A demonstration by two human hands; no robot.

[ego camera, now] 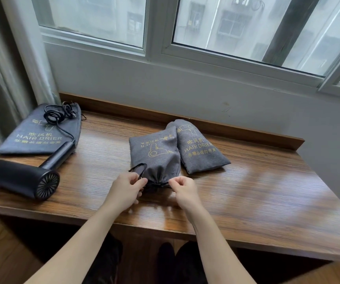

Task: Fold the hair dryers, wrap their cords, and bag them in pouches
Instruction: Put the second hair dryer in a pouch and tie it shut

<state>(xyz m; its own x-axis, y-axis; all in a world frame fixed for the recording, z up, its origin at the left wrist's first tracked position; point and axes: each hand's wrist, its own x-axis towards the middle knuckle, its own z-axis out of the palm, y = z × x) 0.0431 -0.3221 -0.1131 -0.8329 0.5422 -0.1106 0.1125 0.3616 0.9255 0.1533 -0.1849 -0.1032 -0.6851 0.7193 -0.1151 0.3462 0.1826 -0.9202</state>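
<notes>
Both hands point(127, 189) point(182, 190) pinch drawstring point(138, 171), apparently cinching filled pouch point(154, 154).

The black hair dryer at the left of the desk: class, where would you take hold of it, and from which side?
Probably grip the hair dryer by its slim handle, coming from above. The handle sticks out, unfolded, toward the flat pouch, narrower than the fat barrel, so a hand can close round it. Its cord trails from the handle's end across that pouch.
</notes>
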